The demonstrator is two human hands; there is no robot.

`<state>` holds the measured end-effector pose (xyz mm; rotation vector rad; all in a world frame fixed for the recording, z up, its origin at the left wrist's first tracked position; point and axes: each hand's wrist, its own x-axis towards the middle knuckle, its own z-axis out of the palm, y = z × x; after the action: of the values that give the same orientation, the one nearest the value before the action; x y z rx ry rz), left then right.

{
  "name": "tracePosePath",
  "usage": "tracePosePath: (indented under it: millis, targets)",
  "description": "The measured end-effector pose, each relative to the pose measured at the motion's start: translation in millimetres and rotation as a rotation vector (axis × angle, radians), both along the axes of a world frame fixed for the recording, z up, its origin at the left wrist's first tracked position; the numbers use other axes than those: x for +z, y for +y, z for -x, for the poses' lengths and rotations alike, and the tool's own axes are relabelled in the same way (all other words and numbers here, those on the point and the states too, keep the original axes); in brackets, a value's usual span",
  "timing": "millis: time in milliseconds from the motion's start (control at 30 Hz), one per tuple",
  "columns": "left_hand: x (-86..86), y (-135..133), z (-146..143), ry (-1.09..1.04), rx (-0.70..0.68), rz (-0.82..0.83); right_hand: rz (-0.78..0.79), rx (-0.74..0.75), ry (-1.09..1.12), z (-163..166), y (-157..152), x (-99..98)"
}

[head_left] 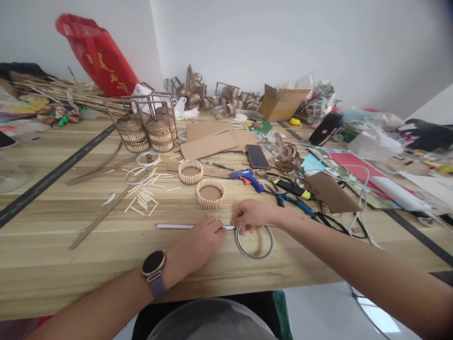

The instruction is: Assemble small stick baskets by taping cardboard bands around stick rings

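A narrow roll of tape (pixel 255 257) lies flat on the wooden table (pixel 116 278), and a straight white strip of tape (pixel 175 226) stretches left from it. With fingers pressed together, my left hand (pixel 207 238) bears down on the strip near its right part; a watch is on that wrist. My right hand (pixel 252 215) pinches the tape where it meets the roll, its fingertips partly hidden. Just beyond the hands stand two round rings of short wooden sticks with brown bases, a nearer one (pixel 210 194) and a farther one (pixel 190 172).
Loose wooden sticks (pixel 143 196) and white rings (pixel 138 175) lie to the left. A blue glue gun (pixel 247 178), phone (pixel 257 156), pliers (pixel 299 204) and cables are at right. Cardboard sheets (pixel 208 144) and finished stick lanterns (pixel 159 132) stand farther back.
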<state>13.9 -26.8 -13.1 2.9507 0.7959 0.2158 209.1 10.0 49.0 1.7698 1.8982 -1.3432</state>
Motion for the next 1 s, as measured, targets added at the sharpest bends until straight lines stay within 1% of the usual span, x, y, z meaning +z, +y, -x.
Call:
tracePosePath:
  millis: [133, 300, 567, 800, 1000]
  targets:
    - [-1.1, 0, 1, -0.036, 0.005, 0.008, 0.031, -0.038, 0.058, -4, -1, 1.1]
    - [-1.2, -1, 1, -0.053, 0.013, -0.025, 0.058, -0.069, 0.109, -9, 0, -3.5]
    - [-0.9, -1, -1, -0.031, -0.001, -0.068, 0.047, -0.131, 0.089, -29, -6, -0.6]
    - [-7.9, -1, -1, -0.029, 0.003, -0.093, 0.037, -0.088, 0.028, -47, -10, 1.1]
    - [-9.0, -1, -1, -0.059, 0.014, -0.084, 0.037, -0.042, -0.047, -54, -10, 4.5]
